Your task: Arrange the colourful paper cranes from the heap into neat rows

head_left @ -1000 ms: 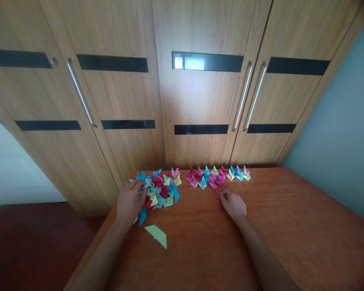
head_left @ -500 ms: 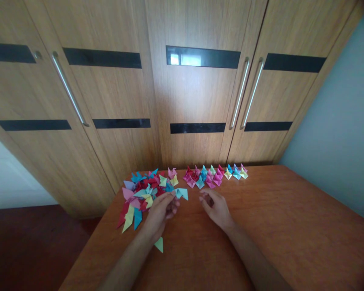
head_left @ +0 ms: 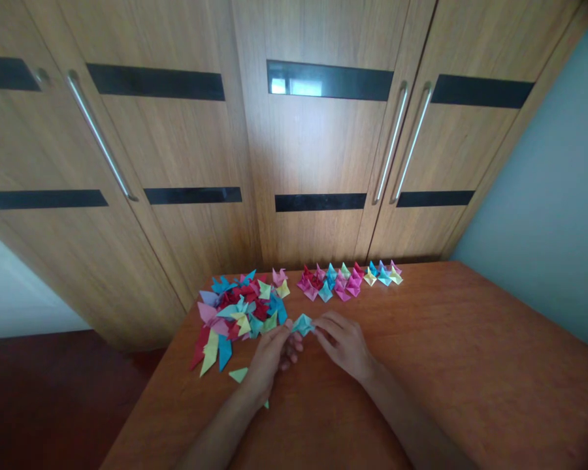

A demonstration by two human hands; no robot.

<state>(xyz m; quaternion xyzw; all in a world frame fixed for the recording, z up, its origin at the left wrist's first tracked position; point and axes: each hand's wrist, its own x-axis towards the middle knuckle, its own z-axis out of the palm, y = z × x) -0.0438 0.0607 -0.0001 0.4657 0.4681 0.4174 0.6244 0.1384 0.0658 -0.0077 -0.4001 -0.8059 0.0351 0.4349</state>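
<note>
My left hand point(head_left: 273, 358) and my right hand point(head_left: 343, 341) meet over the wooden table point(head_left: 445, 378), both pinching a small teal folded paper piece point(head_left: 302, 324) between their fingertips. Just left of my hands lies a loose pile of folded paper pieces point(head_left: 235, 313) in blue, red, pink and yellow. A light green paper piece point(head_left: 238, 375) lies flat beside my left wrist. Along the table's far edge stands a row of assembled paper shapes point(head_left: 347, 281) in pink, blue and yellow.
Tall wooden wardrobe doors point(head_left: 294, 143) with metal handles rise right behind the table's far edge. A pale blue wall point(head_left: 558, 209) closes the right side. The table's left edge drops to a dark red floor point(head_left: 53, 398).
My left hand left the pile carrying the teal piece toward the middle. My right hand came leftward and now grips the same piece. The pile has spread out.
</note>
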